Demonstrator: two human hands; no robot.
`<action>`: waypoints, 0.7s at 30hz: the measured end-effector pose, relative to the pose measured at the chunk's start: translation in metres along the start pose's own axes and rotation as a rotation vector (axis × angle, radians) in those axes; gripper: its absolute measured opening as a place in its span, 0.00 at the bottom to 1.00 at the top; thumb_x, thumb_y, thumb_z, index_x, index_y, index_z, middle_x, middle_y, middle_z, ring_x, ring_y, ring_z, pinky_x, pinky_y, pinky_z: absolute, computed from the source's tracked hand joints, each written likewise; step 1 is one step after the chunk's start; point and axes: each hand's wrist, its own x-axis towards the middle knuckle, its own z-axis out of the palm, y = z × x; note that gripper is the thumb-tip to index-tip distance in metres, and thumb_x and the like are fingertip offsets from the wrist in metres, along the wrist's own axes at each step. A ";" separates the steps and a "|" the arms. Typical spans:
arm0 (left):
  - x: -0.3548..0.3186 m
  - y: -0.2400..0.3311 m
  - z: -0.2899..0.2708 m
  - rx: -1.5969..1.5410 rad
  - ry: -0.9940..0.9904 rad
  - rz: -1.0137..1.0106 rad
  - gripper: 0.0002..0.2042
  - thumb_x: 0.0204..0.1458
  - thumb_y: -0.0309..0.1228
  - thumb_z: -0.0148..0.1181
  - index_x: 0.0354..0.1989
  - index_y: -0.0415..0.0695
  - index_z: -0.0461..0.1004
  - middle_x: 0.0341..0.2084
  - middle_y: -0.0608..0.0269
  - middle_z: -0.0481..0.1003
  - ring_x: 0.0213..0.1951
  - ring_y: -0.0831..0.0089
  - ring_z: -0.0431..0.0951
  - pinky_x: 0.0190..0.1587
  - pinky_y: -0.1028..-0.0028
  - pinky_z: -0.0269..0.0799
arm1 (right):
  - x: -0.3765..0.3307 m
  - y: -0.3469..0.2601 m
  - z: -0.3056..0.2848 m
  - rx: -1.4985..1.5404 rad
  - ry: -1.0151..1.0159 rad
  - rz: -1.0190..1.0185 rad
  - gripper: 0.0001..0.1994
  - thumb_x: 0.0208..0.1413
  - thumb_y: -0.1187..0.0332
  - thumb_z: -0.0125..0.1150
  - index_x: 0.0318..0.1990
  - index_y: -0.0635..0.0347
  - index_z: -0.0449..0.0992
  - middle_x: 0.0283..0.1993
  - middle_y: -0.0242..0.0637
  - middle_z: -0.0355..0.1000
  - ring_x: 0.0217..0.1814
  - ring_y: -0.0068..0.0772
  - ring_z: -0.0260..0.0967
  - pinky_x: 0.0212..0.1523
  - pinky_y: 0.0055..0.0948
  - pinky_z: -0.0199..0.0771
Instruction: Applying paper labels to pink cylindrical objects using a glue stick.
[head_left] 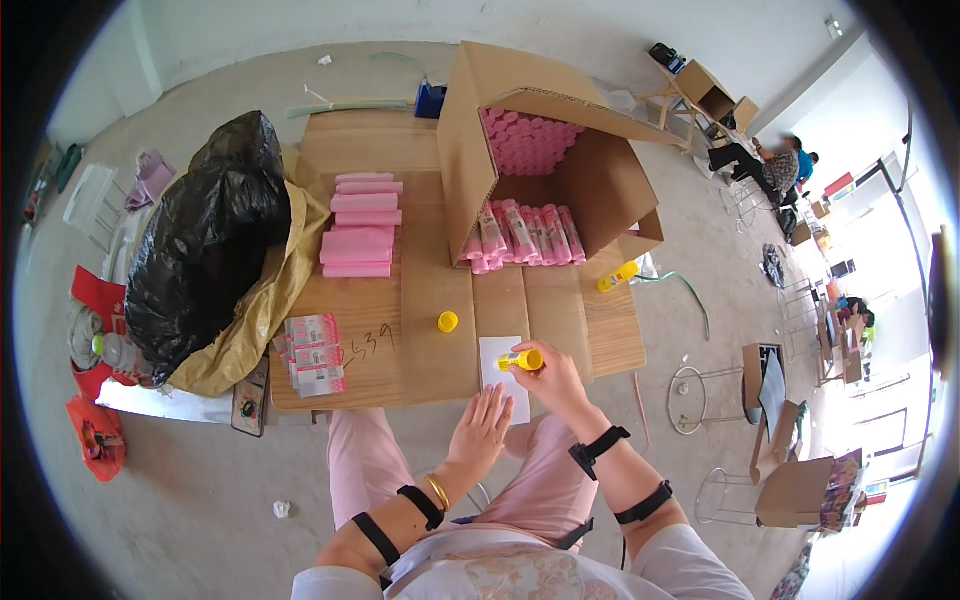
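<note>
At the table's near edge, a small sheet of white paper (492, 349) lies on flattened cardboard. My left hand (480, 428) rests on the paper's lower part, fingers stretched out. In my right hand (555, 384) is a yellow glue stick (512, 361), gripped between thumb and fingers and tilted over the sheet. Its tip is too small to tell whether it touches. A round yellow cap (447, 322) sits to the left of the paper. Farther left lie overlapping printed labels (318, 355) in pink and white. Another yellow glue stick (618, 277) lies to the right, beside the carton.
An open cardboard carton (610, 190) on its side holds stacked pink rolls, several with labels, at the table's far right. Plain pink rolls (360, 250) lie in a column left of it. A large black plastic bag (205, 230) bulges at the left. Other people sit far right.
</note>
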 end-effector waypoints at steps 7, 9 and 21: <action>0.002 -0.003 0.013 -0.005 0.060 -0.019 0.35 0.47 0.39 0.58 0.63 0.38 0.53 0.62 0.42 0.51 0.64 0.51 0.52 0.65 0.59 0.46 | 0.006 -0.001 0.001 0.042 -0.041 0.025 0.13 0.46 0.69 0.65 0.40 0.59 0.73 0.31 0.38 0.72 0.27 0.29 0.70 0.29 0.25 0.70; 0.004 -0.003 0.012 0.006 0.073 -0.013 0.33 0.49 0.37 0.55 0.63 0.38 0.53 0.61 0.42 0.52 0.64 0.51 0.52 0.65 0.58 0.46 | 0.006 -0.001 0.003 0.056 -0.052 -0.008 0.13 0.46 0.68 0.65 0.40 0.59 0.73 0.32 0.38 0.72 0.28 0.29 0.70 0.30 0.25 0.70; 0.004 -0.004 0.011 -0.019 0.080 -0.015 0.28 0.50 0.31 0.49 0.61 0.38 0.56 0.58 0.42 0.57 0.62 0.50 0.55 0.62 0.58 0.51 | 0.027 -0.006 0.021 -0.198 -0.217 -0.163 0.13 0.44 0.65 0.64 0.39 0.53 0.74 0.34 0.39 0.71 0.33 0.44 0.70 0.35 0.35 0.71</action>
